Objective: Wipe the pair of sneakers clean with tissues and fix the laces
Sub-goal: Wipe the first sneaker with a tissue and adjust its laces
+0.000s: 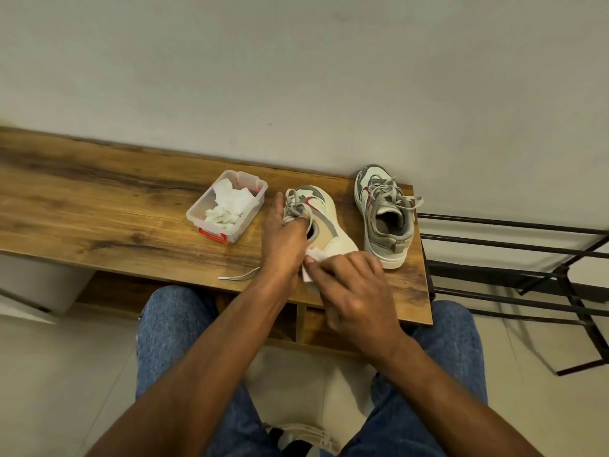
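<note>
Sitting in blue jeans point(171, 328) at the wooden counter point(99, 219). Left hand point(283, 239) gripping tilted sneaker point(324, 222) by its laces; right hand point(356, 291) pinching tissue point(311, 263) against heel. Second sneaker point(385, 216) standing right, tissue box point(227, 206) left, black rack point(527, 275) beyond.

No legible text, numbers or labels found. The only mark is a curved red stripe on the side of the near sneaker point(318, 209), without lettering; whether it is a brand sign cannot be confirmed
</note>
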